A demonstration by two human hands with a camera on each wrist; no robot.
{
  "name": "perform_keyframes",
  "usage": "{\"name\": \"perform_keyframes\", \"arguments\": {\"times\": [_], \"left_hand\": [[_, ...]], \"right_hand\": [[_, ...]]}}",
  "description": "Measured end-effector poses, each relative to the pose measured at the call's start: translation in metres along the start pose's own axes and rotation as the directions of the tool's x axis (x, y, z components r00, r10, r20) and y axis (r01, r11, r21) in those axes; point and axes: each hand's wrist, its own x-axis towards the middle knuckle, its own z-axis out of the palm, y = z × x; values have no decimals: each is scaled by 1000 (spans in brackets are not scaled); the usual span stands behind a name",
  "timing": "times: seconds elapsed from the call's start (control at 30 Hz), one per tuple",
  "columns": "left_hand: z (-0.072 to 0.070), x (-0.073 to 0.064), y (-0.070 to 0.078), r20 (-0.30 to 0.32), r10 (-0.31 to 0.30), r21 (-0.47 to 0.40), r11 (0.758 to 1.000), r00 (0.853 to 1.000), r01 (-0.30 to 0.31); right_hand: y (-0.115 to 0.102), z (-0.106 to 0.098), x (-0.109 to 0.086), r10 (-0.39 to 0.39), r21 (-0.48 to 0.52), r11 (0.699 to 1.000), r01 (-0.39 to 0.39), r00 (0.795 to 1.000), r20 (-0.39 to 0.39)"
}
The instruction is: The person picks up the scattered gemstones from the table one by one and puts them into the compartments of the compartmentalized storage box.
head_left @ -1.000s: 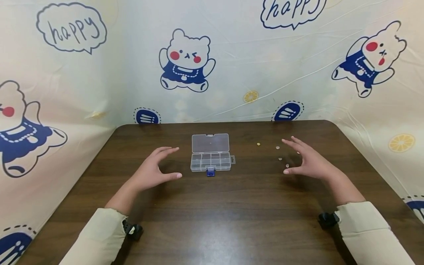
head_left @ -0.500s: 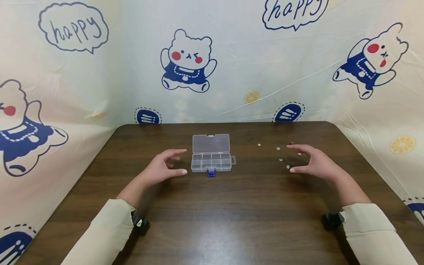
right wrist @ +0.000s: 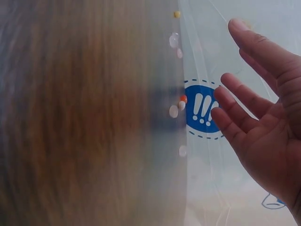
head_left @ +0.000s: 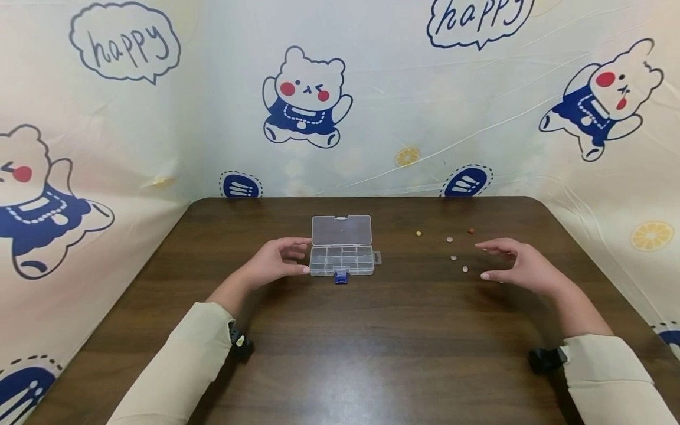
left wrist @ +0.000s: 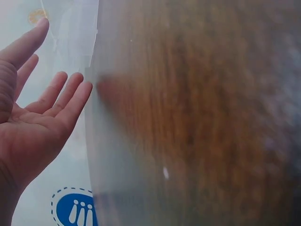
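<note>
Beside the relaxed, unclenched left hand, contact unclear: clear compartment box, lid raised. Near the loosely spread right hand, partly screened by it: small pebble-like bits. Beyond both: backdrop lettered "happy".

The box is clear, latch blue, table woodgrain brown.

I have my left forearm and right forearm reaching from near to far, left hand angled right, right hand angled left, thumbs parted from relaxed fingers, palms inward.
</note>
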Motion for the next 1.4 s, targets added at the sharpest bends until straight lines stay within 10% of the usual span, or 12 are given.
{"name": "perform_keyframes", "arguments": {"times": [0.47,0.97,1.4], "left_hand": [[2,22,-6,38,-47,50,998,998,45],[6,30,-8,48,-96,47,995,994,93],[8,31,-7,40,-103,69,993,994,100]], "right_hand": [[16,-16,-11,106,64,992,-108,994,26],[40,-25,-19,57,176,982,-68,996,68],[58,-26,-5,114,182,969,-168,955,272]]}}
